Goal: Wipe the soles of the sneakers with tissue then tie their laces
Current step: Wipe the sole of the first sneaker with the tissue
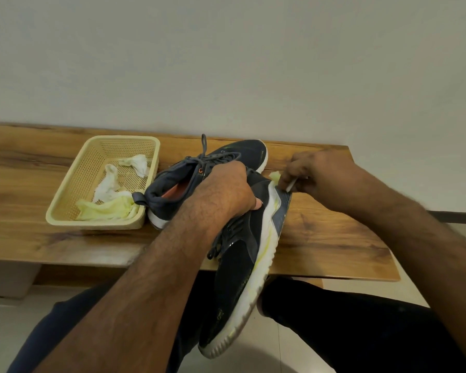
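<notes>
My left hand grips a dark sneaker around its heel and collar, holding it tilted on its side with the toe pointing down toward my lap. Its white sole faces right and carries yellow-green smears. My right hand pinches a small yellowish-white tissue against the heel end of that sole. A second dark sneaker with loose grey laces stands upright on the wooden table just behind the held one.
A cream plastic basket at the left of the table holds several crumpled white and yellow-stained tissues. A plain wall runs behind the table. My legs in dark trousers sit below the front edge.
</notes>
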